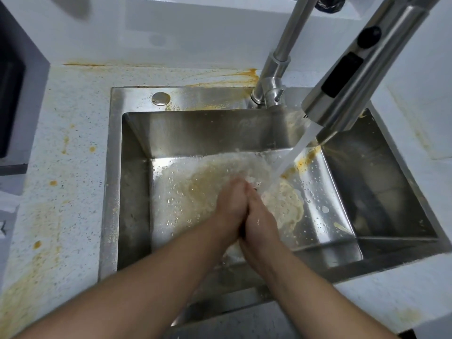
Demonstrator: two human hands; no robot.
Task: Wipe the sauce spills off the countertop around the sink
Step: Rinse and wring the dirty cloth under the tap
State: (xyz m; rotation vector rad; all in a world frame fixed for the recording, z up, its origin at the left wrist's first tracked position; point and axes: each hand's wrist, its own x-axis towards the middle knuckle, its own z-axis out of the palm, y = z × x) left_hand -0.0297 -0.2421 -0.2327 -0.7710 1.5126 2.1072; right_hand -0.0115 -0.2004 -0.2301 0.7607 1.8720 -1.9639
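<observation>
My left hand [231, 206] and my right hand [263, 216] are pressed palm to palm over the middle of the steel sink [137, 192], fingers straight and pointing away from me. Neither holds anything that I can see. A stream of water [293, 155] runs from the faucet head [342, 94] and lands just beyond my fingertips. Orange sauce spills [234, 77] streak the speckled white countertop [73, 118] behind the sink, and smaller sauce drops [66, 143] and smears dot the counter on the left. Orange-tinted foamy water covers the sink floor.
The faucet's steel neck [276, 69] rises at the sink's back rim, next to a round steel cap [160, 98]. A dark recessed unit [12, 106] sits at the far left. White counter runs along the right side and front of the sink, with faint yellowish marks.
</observation>
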